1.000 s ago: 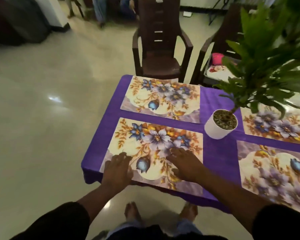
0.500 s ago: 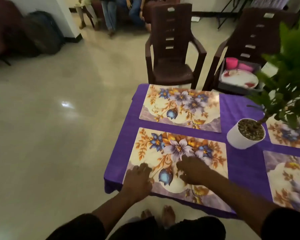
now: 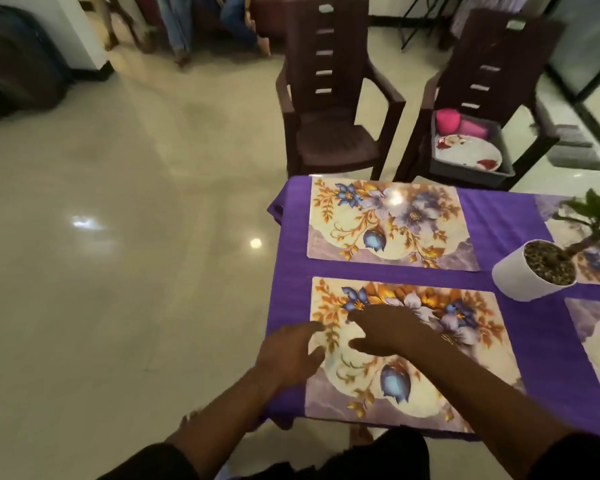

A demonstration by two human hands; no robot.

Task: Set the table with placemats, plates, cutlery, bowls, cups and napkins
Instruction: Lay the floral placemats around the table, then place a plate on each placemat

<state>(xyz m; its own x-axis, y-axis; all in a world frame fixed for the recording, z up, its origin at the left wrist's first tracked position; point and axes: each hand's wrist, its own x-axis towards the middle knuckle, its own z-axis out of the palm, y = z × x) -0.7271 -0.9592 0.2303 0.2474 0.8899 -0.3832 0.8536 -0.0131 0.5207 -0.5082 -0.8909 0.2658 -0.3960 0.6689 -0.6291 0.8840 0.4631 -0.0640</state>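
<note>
Placemat (image 3: pixel 413 351) nearest lies flat on purple surface (image 3: pixel 520 334); left hand (image 3: pixel 288 351) and right hand (image 3: pixel 385 330) over it, fingers loose, holding nothing. Mats look placed; next, plates from tub (image 3: pixel 471 168) on far chair (image 3: pixel 492 81).

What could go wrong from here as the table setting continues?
1. The near placemat lies close to the table's front edge; either hand, left hand or right hand, could push it over.
2. The plant pot stands between the placemats, so a reaching arm might tip it.
3. The plates sit in a bin on a chair; carrying them risks a drop.
</note>
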